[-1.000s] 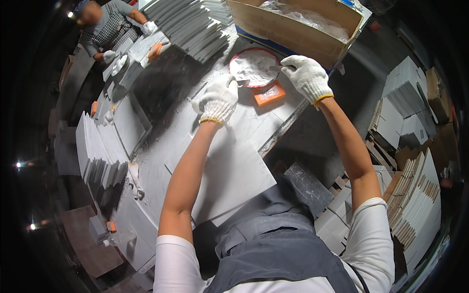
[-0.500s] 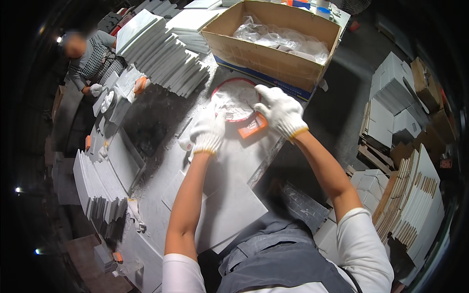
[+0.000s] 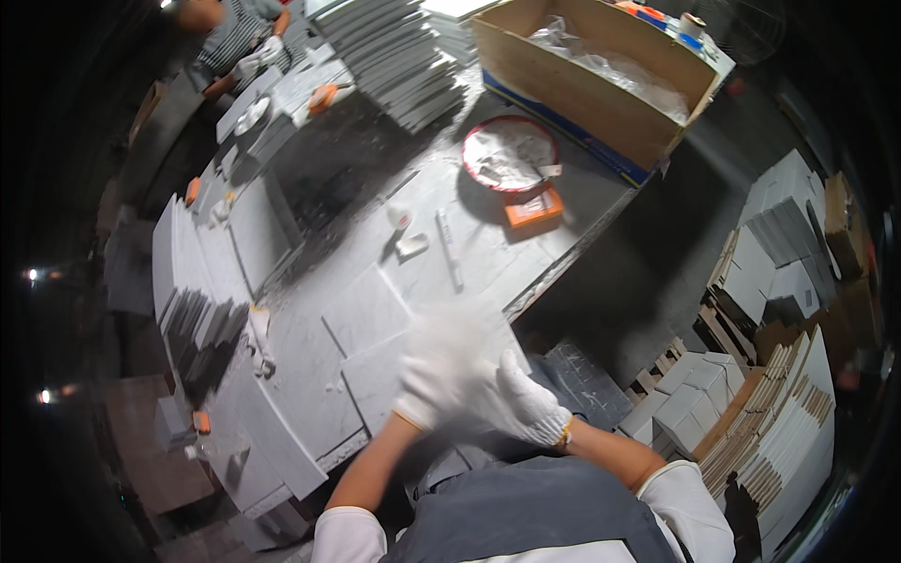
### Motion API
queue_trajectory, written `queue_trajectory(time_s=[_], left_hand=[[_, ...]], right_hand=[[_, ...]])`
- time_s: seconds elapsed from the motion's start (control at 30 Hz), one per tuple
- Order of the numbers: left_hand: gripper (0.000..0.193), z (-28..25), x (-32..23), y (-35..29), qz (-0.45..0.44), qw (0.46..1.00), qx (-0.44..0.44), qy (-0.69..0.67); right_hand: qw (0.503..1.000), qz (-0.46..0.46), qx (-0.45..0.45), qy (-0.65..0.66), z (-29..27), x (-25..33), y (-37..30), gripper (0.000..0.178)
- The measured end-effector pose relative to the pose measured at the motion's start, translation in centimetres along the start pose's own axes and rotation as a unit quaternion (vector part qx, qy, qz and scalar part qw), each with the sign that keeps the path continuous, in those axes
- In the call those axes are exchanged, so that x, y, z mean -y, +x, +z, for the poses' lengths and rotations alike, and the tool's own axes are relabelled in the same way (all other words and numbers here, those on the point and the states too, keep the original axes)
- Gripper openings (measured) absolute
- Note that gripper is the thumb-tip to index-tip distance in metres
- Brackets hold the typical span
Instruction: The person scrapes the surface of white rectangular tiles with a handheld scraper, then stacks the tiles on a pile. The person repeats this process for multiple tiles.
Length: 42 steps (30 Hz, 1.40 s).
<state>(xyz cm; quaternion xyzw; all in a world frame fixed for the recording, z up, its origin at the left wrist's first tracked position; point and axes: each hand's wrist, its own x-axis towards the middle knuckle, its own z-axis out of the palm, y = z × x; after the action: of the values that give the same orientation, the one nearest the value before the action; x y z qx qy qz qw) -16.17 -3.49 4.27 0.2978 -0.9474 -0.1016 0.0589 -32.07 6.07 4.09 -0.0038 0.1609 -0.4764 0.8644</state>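
Both my hands wear white knitted gloves and meet low over the front edge of the table, close to my apron. Motion smears my left hand (image 3: 434,380), and its fingers cannot be made out. My right hand (image 3: 532,405) is beside it, its thumb stretched up and its fingers blurred toward the left hand; nothing shows in it. Pale stone slabs (image 3: 375,305) lie flat under and beyond the hands. Farther off stands a red-rimmed bowl (image 3: 510,153) of white powdery material, with an orange box (image 3: 533,208) next to it. A white marker-like stick (image 3: 449,250) lies nearer.
A cardboard box (image 3: 572,70) holding clear plastic stands at the far right of the table. Stacked slabs (image 3: 385,56) rise at its left, and more slabs (image 3: 197,272) stand on the left. Another person (image 3: 244,52) works at far left. White cartons (image 3: 694,394) stand at right.
Both hands have left the bowl and drawn back toward my body, coming together. The view has shifted, and the bowl, orange box and marker-like stick now show uncovered.
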Motion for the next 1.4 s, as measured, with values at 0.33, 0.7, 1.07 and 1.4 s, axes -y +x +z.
queue_trajectory(time_s=[0.33,0.7,1.07,1.4], left_hand=[[0.073,1.1,-0.8,-10.9,-0.3,0.845,-0.197,-0.397],[0.032,1.5,7.0,-19.1,-0.349,0.713,-0.562,-0.233],[0.041,-1.1,4.1,-17.8,-0.28,0.719,-0.551,-0.319],[0.054,-0.2,3.1,-15.4,-0.32,0.717,-0.477,-0.394]], right_hand=[[0.895,0.162,0.289,0.299,3.4,-5.3,4.7,0.053],[0.853,0.098,0.09,-0.504,2.8,-6.6,-4.4,0.061],[0.626,0.262,-0.589,-0.438,-32.8,-19.8,-26.3,0.044],[0.73,0.26,-0.473,-0.419,-25.9,-20.3,-21.9,0.039]])
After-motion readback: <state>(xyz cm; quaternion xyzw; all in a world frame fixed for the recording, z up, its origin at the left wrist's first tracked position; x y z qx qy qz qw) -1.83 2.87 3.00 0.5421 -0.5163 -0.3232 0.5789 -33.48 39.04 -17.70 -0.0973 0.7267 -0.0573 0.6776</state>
